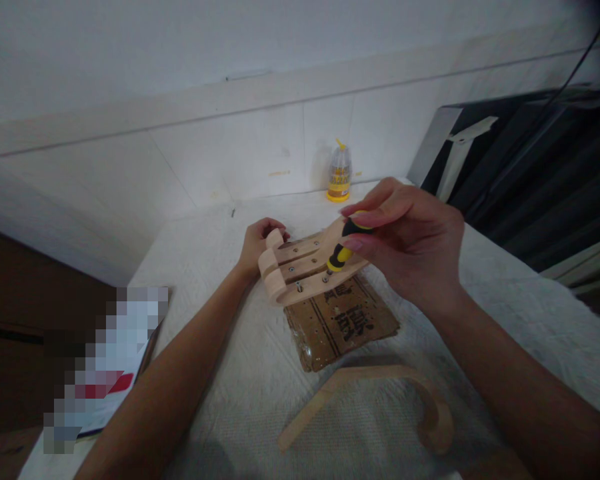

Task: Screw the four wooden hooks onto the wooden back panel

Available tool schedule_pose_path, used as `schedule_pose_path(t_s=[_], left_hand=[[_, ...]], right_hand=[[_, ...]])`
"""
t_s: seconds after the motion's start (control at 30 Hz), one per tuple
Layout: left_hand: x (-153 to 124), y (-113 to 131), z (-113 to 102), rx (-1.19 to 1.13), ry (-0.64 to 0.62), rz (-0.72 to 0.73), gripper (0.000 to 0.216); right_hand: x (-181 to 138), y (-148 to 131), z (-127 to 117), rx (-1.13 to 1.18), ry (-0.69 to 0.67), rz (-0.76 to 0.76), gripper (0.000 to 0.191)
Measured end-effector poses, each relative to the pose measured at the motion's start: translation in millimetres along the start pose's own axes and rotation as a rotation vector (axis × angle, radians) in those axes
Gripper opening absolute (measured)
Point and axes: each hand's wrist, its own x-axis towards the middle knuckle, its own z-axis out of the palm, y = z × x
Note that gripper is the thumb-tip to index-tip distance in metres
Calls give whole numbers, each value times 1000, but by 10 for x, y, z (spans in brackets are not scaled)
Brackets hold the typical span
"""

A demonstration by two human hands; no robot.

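Observation:
My right hand (pixel 410 240) grips a yellow and black screwdriver (pixel 350 243) near the top of its handle. The screwdriver slants down, its tip at a screw (pixel 325 279) in the nearest slat of a pale wooden piece (pixel 305 270). This piece has several parallel slats with curled ends and several screws or holes along them. My left hand (pixel 264 241) is closed at the far left end of the wooden piece, its fingers partly hidden behind the curls. Under the piece lies a flattened brown cardboard pad (pixel 350 320) with dark print.
A loose curved wooden piece (pixel 370 375) lies in front of the cardboard. A clear, yellow-based container (pixel 339 175) stands by the wall. At the left edge lies a blurred-out flat item (pixel 125 381). The white cloth (pixel 220 373) covers the table; a dark panel (pixel 540 160) leans at right.

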Motion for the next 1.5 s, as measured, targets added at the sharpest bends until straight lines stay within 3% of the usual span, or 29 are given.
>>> schedule_pose_path(t_s=[0.13,0.2,0.33,0.43,0.5,0.7,0.77,0.9,0.97,1.3,1.4,1.5], left_hand=[[23,-18,-11,20,-11,17,20],[21,-17,-11,39,-11,26,21],[-12,1,-6,47,-13,36,20],[-31,12,-4,58,-17,59,19],[-29,12,-3,44,-9,50,21],[15,-27,-15,-4,-25,17,26],[25,-39,-20,11,-20,25,25],[24,-38,-20,38,-33,35,22],[19,-35,-16,29,-32,38,21],[26,-27,-27,47,-33,23,18],[11,2,-21,72,-27,6,14],[5,5,-15,60,-40,22,14]], right_hand=[[7,60,-42,-59,68,-12,13],[-5,67,-53,-27,-11,8,7],[-44,38,-17,62,-218,55,25],[-59,19,24,63,-263,37,26],[-62,25,39,48,-221,14,22],[-77,103,34,-64,111,-15,21],[-75,100,23,-44,89,-32,20],[-56,38,9,99,-124,8,8],[-45,7,8,124,-164,4,10],[-34,95,-8,-80,155,-28,19],[-41,78,-12,-13,57,-13,6],[-45,13,-1,64,-133,11,13]])
